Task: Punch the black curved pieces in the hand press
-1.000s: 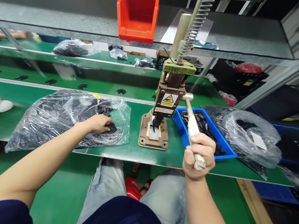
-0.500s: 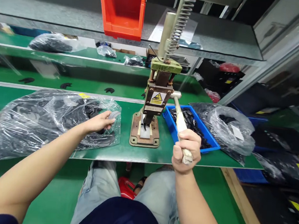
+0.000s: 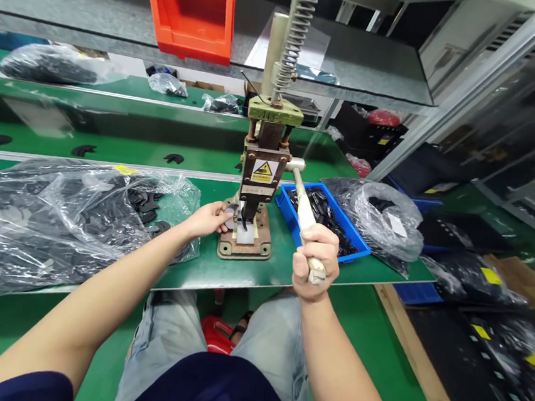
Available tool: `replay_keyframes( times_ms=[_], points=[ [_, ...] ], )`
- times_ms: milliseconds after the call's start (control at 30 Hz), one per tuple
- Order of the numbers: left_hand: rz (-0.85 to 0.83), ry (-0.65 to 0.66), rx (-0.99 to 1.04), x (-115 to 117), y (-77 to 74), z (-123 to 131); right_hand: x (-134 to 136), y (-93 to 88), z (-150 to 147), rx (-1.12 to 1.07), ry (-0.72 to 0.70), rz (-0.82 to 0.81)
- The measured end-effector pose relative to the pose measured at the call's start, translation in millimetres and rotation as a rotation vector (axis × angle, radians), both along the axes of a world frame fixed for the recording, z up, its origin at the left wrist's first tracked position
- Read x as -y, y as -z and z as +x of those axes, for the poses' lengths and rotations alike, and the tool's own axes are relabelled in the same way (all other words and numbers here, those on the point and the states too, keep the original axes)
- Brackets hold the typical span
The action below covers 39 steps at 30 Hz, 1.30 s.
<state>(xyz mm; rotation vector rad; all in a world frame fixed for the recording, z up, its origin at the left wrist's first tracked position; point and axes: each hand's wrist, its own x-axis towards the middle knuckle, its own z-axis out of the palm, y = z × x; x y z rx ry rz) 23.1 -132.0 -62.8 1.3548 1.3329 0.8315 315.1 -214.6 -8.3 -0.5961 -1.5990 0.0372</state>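
My left hand (image 3: 209, 219) pinches a small grey curved piece (image 3: 230, 218) at the left side of the hand press (image 3: 260, 168), just over its base plate (image 3: 226, 245). A pale block with a dark curved part (image 3: 245, 225) on it sits under the press ram. Wrapped around the end of the press lever (image 3: 305, 208) is my right hand (image 3: 317, 261); the lever slants down toward me. Left of the press lies a clear plastic bag (image 3: 71, 219) full of dark curved pieces, its open end facing the press.
A blue tray (image 3: 359, 252) of black parts stands right of the press, beside another plastic bag (image 3: 388, 221). Several dark curved pieces (image 3: 174, 158) lie along the green strip behind. An orange bin (image 3: 195, 45) sits on the shelf above.
My left hand has moved right, from the bag's mouth to the press, carrying the grey curved piece. My right hand stays on the lever. The whole view has shifted somewhat.
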Motion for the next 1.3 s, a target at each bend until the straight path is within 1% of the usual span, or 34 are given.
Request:
replay_keyframes(
  times_ms=[133,300,467,600,733,867,1033,1100,1167,1200,1300],
  points=[
    [0.016,-0.007,-0.039,-9.6,6.0,0.9,-0.5,0.9,-0.9,-0.007,0.013,-0.002],
    [0.037,0.023,-0.017,-15.9,16.2,-2.7,-2.1,1.1,-2.1,-0.022,0.009,0.013],
    [0.017,0.002,-0.062,-19.4,18.6,-1.6,-1.0,-0.6,-4.5,-0.040,0.005,0.013],
    [-0.075,-0.023,-0.053,-22.5,12.9,2.0,0.9,0.5,-6.5,-0.052,0.022,-0.005],
    [-0.226,-0.022,-0.014,-25.7,1.8,6.6,0.4,2.2,-9.1,-0.086,0.023,-0.005],
    [-0.348,-0.045,-0.034,-28.7,-8.7,11.8,-1.7,2.4,-10.2,-0.096,0.023,0.000],
    [-0.461,-0.054,-0.036,-31.6,-15.4,15.2,0.2,2.0,-8.6,-0.074,0.001,0.010],
    [-0.474,-0.057,0.000,-31.3,-16.0,15.9,0.4,-5.3,-9.4,-0.069,-0.004,0.019],
    [-0.466,-0.068,0.034,-28.8,-16.0,17.2,-3.3,-23.3,-11.9,-0.086,-0.017,0.026],
    [-0.451,-0.074,0.052,-26.4,-15.9,18.2,-7.4,-36.7,-13.3,-0.102,-0.028,0.028],
    [-0.377,-0.096,0.096,-13.5,-16.2,19.7,-26.9,-85.5,-14.9,-0.112,-0.099,0.024]
  ],
)
